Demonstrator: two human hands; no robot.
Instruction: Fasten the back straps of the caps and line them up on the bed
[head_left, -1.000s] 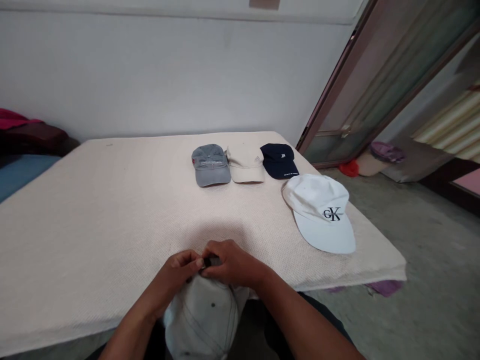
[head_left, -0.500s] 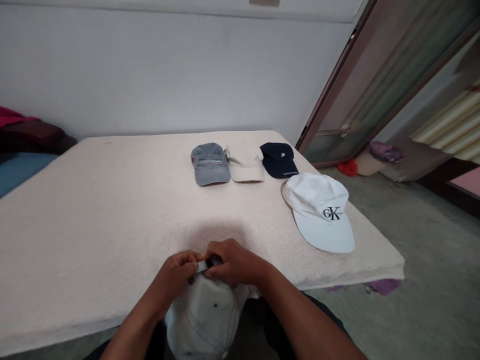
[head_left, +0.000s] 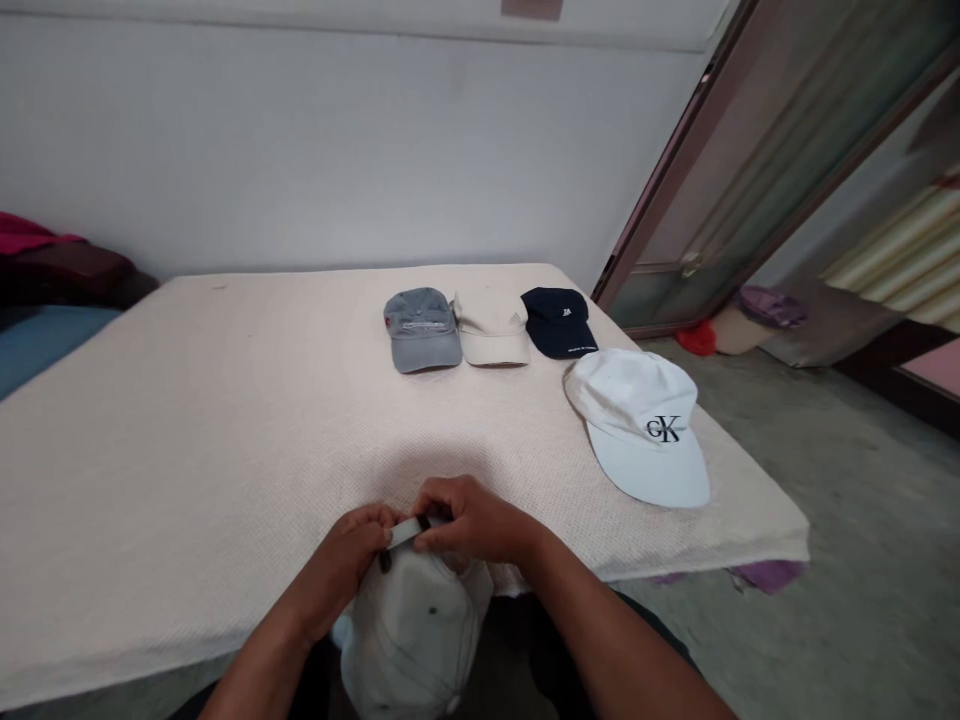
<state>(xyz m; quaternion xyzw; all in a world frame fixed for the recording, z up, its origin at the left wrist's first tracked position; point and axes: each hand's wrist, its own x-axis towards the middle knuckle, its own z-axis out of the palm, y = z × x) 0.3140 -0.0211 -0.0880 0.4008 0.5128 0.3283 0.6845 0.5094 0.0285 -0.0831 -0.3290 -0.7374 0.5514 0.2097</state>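
Your left hand [head_left: 351, 553] and your right hand [head_left: 471, 522] meet at the near edge of the bed, both closed on the pale grey cloth cap with dark stitching [head_left: 414, 640] that you hold in front of you. The grip of each hand is shut tight on the cap's narrow back strap [head_left: 407, 530]: the left thumb and fingers pinch it from the left, the right fingers [head_left: 433, 532] fold over it from the right, and the two sets of fingertips all but touch. A small dark part shows on the strap between them; what it is cannot be told. The cap's crown hangs down below your hands toward your lap, its top button facing the camera, and it overlaps the near edge of the cream textured mattress cover [head_left: 225, 420].

Four other caps lie on the bed, well apart from your hands. A faded grey cap [head_left: 421, 329], a cream cap [head_left: 491, 327] and a navy cap with small white lettering [head_left: 558, 321] sit in a row near the far edge, each just beside the next. A white cap with a dark logo on its front [head_left: 637, 424] lies alone near the right edge, closer to you than the row.
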